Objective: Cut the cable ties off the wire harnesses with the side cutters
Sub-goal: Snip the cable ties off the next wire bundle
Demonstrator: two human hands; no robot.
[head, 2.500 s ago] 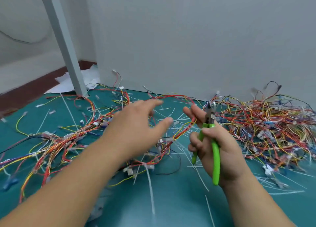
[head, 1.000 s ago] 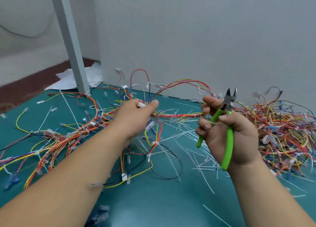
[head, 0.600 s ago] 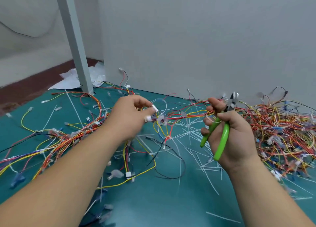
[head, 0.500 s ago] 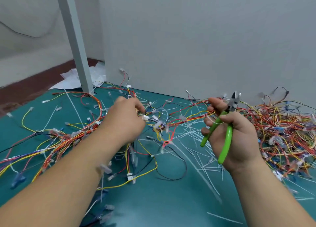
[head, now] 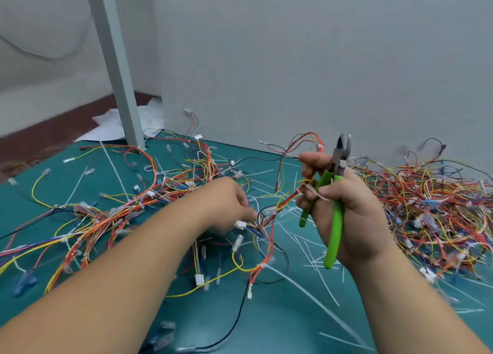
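The right hand (head: 352,217) is at 2 o'clock of centre. Its grip is closed round the green handles of the side cutters (head: 336,212). The dark blades point up towards 12 o'clock and stand slightly apart. Any maker's mark on the tool is too small to read. The thumb and fingers of this hand also pinch one end of a wire harness (head: 280,207) of red, orange and yellow leads. A white cable tie (head: 317,195) sticks out of the bundle just beside the thumb, below the blades.

The harness runs down towards 8 o'clock to the left hand (head: 224,207) at the centre. That hand's grip is closed on the wires, fingers curled down, with a white connector (head: 240,224) just beside the fingertips.

Both hands are above a teal desk (head: 280,327). A dense pile of harnesses (head: 432,209) lies at 3 o'clock, and looser harnesses (head: 125,209) spread out at 9 o'clock. Loose white ties (head: 314,307) are scattered at 5 o'clock. A grey post (head: 114,73) stands at 11 o'clock.
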